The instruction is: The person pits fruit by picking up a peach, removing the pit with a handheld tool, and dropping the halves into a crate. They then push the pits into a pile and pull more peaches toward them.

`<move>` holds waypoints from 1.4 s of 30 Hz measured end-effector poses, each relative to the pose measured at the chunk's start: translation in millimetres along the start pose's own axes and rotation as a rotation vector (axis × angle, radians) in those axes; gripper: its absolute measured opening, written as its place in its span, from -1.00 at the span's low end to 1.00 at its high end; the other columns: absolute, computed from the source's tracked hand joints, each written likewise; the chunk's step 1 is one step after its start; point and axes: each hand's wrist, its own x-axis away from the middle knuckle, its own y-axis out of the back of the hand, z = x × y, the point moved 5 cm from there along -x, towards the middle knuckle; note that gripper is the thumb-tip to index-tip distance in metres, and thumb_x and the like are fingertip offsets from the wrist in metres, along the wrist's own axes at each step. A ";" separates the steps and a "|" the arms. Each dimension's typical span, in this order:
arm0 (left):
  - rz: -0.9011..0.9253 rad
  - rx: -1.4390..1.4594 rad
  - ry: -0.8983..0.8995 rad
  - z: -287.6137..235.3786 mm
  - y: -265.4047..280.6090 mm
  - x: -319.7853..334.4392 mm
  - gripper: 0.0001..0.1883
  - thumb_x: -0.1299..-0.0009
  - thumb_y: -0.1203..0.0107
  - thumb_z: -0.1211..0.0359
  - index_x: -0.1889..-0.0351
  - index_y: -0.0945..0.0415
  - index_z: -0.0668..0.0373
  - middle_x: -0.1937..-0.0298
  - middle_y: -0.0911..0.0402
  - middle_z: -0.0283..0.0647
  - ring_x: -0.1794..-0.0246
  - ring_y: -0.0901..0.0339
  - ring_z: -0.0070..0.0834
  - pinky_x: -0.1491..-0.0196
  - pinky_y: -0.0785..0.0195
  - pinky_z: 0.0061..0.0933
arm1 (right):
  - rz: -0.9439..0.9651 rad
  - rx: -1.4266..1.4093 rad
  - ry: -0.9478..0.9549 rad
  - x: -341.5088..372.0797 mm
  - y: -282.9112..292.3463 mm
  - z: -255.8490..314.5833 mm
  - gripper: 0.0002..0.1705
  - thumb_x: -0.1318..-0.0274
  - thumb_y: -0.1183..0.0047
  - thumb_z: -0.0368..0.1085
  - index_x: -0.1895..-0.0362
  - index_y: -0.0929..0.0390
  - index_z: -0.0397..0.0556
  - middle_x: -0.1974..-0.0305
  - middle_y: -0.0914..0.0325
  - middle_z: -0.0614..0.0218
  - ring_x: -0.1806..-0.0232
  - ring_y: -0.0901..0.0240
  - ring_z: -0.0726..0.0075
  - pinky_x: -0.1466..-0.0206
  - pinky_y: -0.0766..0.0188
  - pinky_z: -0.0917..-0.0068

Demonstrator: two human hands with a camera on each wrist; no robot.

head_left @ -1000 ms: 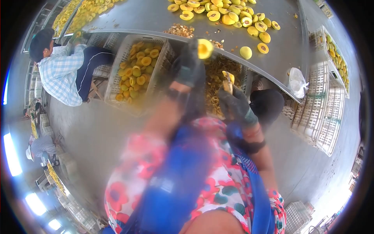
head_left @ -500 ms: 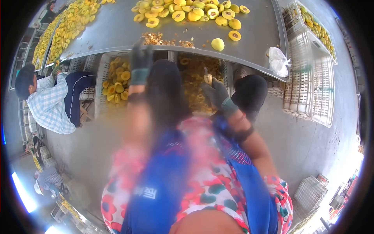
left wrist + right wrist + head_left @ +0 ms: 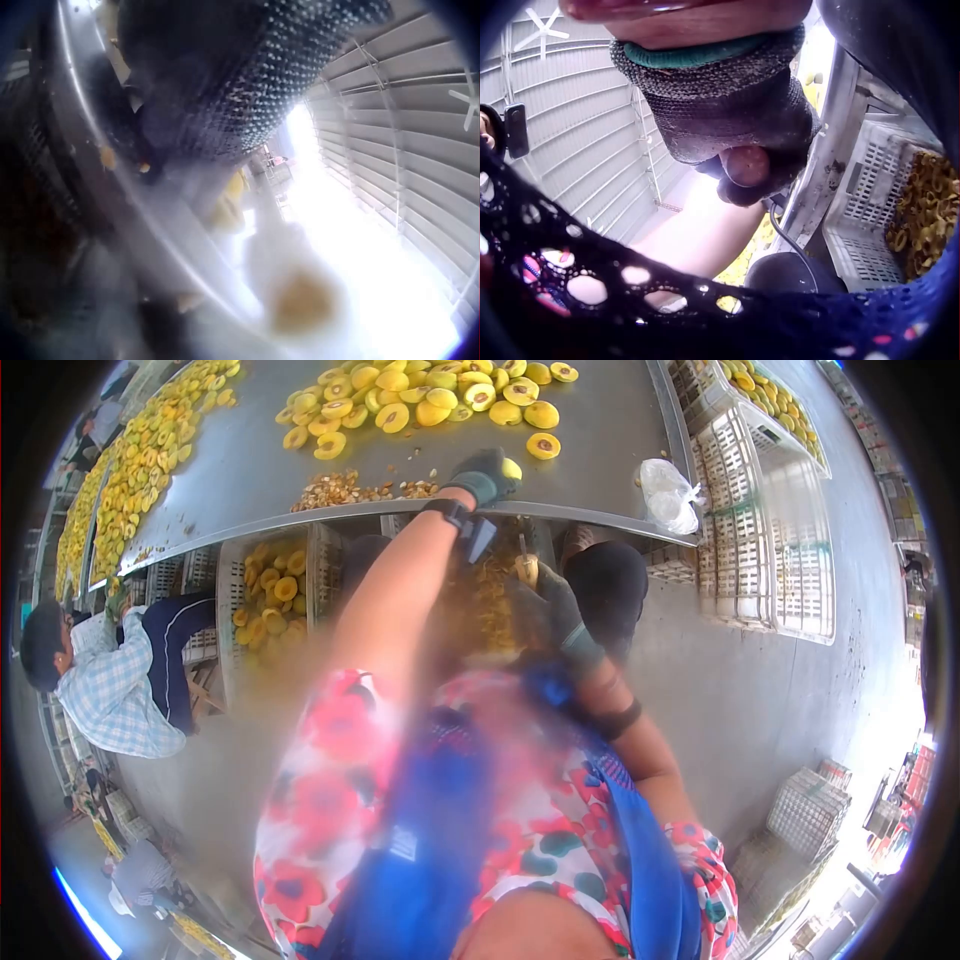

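Note:
My left hand (image 3: 484,476), in a dark glove, reaches over the metal table's front edge and holds a whole yellow peach (image 3: 512,469) at its fingertips. In the left wrist view the dark knitted glove (image 3: 247,82) fills the top, with a yellow patch of the peach (image 3: 231,201) below it. My gloved right hand (image 3: 548,605) grips a knife by its wooden handle (image 3: 526,569), the thin blade pointing up, over a crate of fruit scraps (image 3: 492,610). From the right wrist, the round end of the handle (image 3: 748,166) shows in the curled fingers.
Halved peaches (image 3: 430,400) lie heaped on the metal table (image 3: 240,480), beside brown pit pieces (image 3: 340,491). A white plastic bag (image 3: 668,495) sits at its right corner. Stacked white crates (image 3: 765,530) stand right; a crate of halves (image 3: 272,590) stands left, near a seated person (image 3: 125,670).
My left hand has moved right, from the pit pieces to the whole peach, and taken hold of it. The right hand keeps the knife over the scrap crate; the fruit once at its blade is gone.

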 end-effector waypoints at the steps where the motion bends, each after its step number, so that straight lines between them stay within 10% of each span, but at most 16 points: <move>1: 0.009 0.238 0.031 1.8 0.7 5.6 -0.48 -0.18 -0.17 0.07 -0.02 -0.45 0.18 0.10 -0.59 -0.03 0.10 -0.55 -0.17 0.05 -0.42 -0.24 | -0.009 -0.023 -0.021 1.4 1.8 1.5 -0.83 -0.21 -0.02 -0.28 0.17 -0.41 -0.08 0.58 -0.32 0.56 0.68 -0.24 0.71 0.63 -0.24 0.64; 6: 0.172 1.339 -0.115 1.5 31.7 84.3 -0.60 -0.30 -0.13 0.24 -0.03 -0.44 0.25 0.16 -0.58 -0.16 0.21 -0.53 -0.41 0.19 -0.44 -0.45 | -0.025 -0.029 0.104 -13.2 4.4 -6.3 -0.85 -0.21 -0.01 -0.29 0.19 -0.42 -0.07 0.57 -0.33 0.56 0.64 -0.22 0.75 0.61 -0.22 0.66; 9: -0.354 0.144 -0.648 -41.8 69.8 138.1 -0.64 -0.36 -0.01 0.23 -0.02 -0.42 0.25 0.13 -0.57 -0.13 0.13 -0.50 -0.37 0.02 -0.38 -0.37 | 0.012 0.036 -0.001 -8.4 -8.7 15.2 -0.84 -0.20 -0.03 -0.30 0.18 -0.42 -0.07 0.55 -0.33 0.56 0.60 -0.24 0.76 0.58 -0.23 0.67; 14: -0.295 0.985 -0.239 -39.0 61.9 177.5 -0.67 -0.30 -0.09 0.49 -0.03 -0.41 0.36 0.12 -0.58 -0.09 0.18 -0.55 -0.33 0.09 -0.43 -0.42 | 0.034 0.091 0.072 -4.3 -21.3 28.4 -0.78 -0.16 -0.05 -0.32 0.12 -0.42 -0.10 0.51 -0.36 0.53 0.55 -0.25 0.74 0.52 -0.26 0.64; 23: -0.298 1.017 -0.188 -47.7 49.9 196.0 -0.57 -0.47 0.17 0.13 -0.08 -0.41 0.29 0.05 -0.54 -0.19 0.05 -0.45 -0.50 -0.06 -0.29 -0.49 | -0.044 0.255 0.180 1.8 -23.6 24.9 -0.72 -0.12 -0.04 -0.33 0.08 -0.41 -0.16 0.45 -0.44 0.37 0.44 -0.38 0.55 0.37 -0.34 0.52; 33: -0.550 1.100 -0.220 -64.8 43.7 199.6 -0.72 -0.35 -0.07 0.34 0.04 -0.43 0.28 0.16 -0.54 -0.24 0.14 -0.46 -0.54 0.06 -0.36 -0.52 | 0.014 -0.021 -0.046 8.5 -37.5 25.9 -0.79 -0.13 0.07 -0.39 0.13 -0.41 -0.19 0.42 -0.51 0.25 0.48 -0.47 0.43 0.39 -0.39 0.44; 38: -0.580 1.041 -0.199 -62.3 46.4 201.9 -0.74 -0.35 -0.06 0.32 0.08 -0.44 0.29 0.19 -0.55 -0.24 0.22 -0.49 -0.55 0.11 -0.39 -0.53 | -0.055 0.228 0.269 0.0 -34.4 13.6 -0.82 -0.14 0.09 -0.40 0.16 -0.43 -0.17 0.49 -0.46 0.41 0.56 -0.41 0.60 0.55 -0.32 0.55; 42: -0.526 1.063 -0.184 -58.2 43.8 201.6 -0.72 -0.37 -0.05 0.29 0.09 -0.44 0.30 0.23 -0.57 -0.24 0.25 -0.50 -0.56 0.14 -0.41 -0.54 | 0.134 0.085 -0.044 13.0 -43.4 29.5 -0.82 -0.14 0.10 -0.41 0.18 -0.42 -0.19 0.51 -0.46 0.39 0.58 -0.42 0.55 0.55 -0.32 0.54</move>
